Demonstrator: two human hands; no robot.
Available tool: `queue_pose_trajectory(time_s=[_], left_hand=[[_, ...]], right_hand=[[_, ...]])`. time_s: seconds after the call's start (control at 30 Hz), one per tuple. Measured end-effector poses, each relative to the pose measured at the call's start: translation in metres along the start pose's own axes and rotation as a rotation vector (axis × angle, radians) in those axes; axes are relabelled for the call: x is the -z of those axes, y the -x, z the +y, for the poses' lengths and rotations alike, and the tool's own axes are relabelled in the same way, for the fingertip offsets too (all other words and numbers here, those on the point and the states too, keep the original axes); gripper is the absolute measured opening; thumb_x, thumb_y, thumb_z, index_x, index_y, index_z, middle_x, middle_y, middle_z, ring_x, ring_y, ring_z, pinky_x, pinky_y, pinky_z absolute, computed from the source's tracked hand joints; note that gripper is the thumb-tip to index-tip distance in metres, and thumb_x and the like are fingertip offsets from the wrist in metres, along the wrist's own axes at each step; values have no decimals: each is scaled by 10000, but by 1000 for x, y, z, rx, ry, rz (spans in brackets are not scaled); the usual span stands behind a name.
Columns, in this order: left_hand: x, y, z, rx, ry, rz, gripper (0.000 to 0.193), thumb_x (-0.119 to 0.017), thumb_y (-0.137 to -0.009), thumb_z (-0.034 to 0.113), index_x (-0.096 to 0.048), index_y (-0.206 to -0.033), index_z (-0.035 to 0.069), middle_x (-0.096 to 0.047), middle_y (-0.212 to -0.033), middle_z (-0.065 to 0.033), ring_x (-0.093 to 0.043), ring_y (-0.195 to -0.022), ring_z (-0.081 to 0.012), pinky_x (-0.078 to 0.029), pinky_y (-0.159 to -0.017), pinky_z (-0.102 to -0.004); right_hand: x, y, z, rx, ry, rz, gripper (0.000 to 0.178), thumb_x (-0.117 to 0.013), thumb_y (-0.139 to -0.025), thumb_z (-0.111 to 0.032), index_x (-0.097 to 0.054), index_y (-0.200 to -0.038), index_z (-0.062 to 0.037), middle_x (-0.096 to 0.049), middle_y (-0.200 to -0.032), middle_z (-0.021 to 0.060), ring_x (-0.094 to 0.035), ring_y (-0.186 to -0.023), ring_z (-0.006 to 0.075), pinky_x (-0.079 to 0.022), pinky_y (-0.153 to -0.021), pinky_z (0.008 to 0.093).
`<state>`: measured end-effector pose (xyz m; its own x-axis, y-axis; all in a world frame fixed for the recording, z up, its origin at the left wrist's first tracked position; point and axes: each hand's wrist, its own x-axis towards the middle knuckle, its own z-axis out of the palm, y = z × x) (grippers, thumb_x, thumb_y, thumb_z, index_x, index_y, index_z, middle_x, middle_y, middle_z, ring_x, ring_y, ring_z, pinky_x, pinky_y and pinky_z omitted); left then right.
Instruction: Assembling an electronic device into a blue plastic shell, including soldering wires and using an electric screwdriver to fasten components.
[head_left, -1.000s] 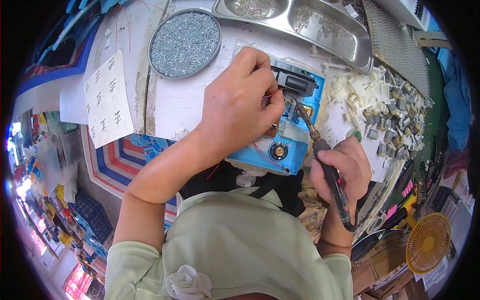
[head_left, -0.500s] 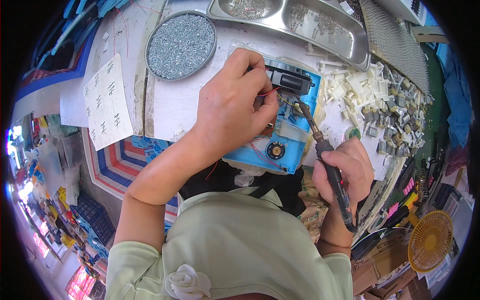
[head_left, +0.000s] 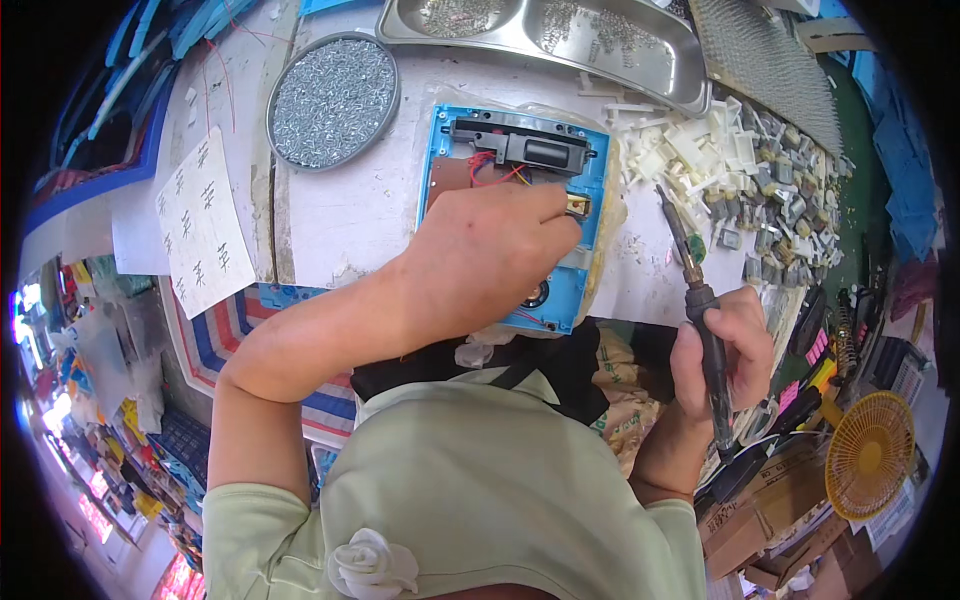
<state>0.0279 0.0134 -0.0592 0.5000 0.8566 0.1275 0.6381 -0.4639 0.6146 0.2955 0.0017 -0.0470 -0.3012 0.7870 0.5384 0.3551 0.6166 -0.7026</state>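
Past the left hand (head_left: 485, 258), up and to its left on the table (head_left: 335, 222), stands a dish (head_left: 388, 122) full of short, silvery metal bits. A metal tray (head_left: 668, 80) lies farther off, beyond the fingers of both hands, with small bits in its two visible compartments. White pieces (head_left: 680, 152) crowd the table ahead of the right hand (head_left: 745, 345), with grey metal parts (head_left: 785, 225) heaped beside them. A small green thing (head_left: 697, 245) sits just beside the iron's shaft. A sheet (head_left: 205, 228) with handwriting lies well left of the left fingers, and a yellow fan (head_left: 870, 455) stands right of the right hand, nearer the body.

The case (head_left: 562, 305) lies on the table directly under the left fingers, which are bent over its middle and hide much of it; I cannot tell whether they pinch anything. The right fingers grasp the iron (head_left: 706, 300), whose tip points away from them, clear of the case and near the white pieces.

The case is a bright blue, open shell. A black block (head_left: 545, 152) runs along its far side, with red wires (head_left: 485, 165) and a brown board (head_left: 448, 178) just past the left knuckles. A round speaker (head_left: 540, 295) peeks out below the left fingers.
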Motion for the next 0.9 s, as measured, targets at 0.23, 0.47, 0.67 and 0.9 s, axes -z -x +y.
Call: queue_pose_trajectory(time_s=[0.23,0.47,0.67,0.9], left_hand=[[9,1,-9,198,481,40,121,-734,-841,-24,-696,-954,-5,-660,-892,-74,-650,-762,-233,-522,-659,-295],[7,4,-20,19,410,75,130,-739,-839,-30,-701,-960,0,-651,-857,-80,-656,-779,-251,-528,-697,-317],[19,13,-13,-7,241,-82,171,-743,-778,-11,-668,-920,48,-599,-1030,-89,-646,-891,-278,-530,-730,-351],[18,10,-12,-55,148,-91,148,-723,-775,2,-602,-849,43,-587,-1044,-84,-639,-882,-292,-532,-720,-382]], right_hand=[[-5,4,2,-30,-35,44,328,-777,-744,50,-622,-1029,-1,-598,-706,83,-524,-602,221,-394,-558,329],[-10,-8,0,-13,-84,21,305,-781,-745,41,-626,-1002,-10,-591,-682,87,-518,-585,227,-394,-547,329],[4,0,-10,-74,-169,-136,303,-773,-728,43,-641,-990,-32,-586,-658,70,-504,-561,221,-396,-534,327],[-2,1,-5,-162,-318,-310,285,-775,-680,26,-689,-947,-23,-636,-700,57,-524,-553,200,-391,-500,308]])
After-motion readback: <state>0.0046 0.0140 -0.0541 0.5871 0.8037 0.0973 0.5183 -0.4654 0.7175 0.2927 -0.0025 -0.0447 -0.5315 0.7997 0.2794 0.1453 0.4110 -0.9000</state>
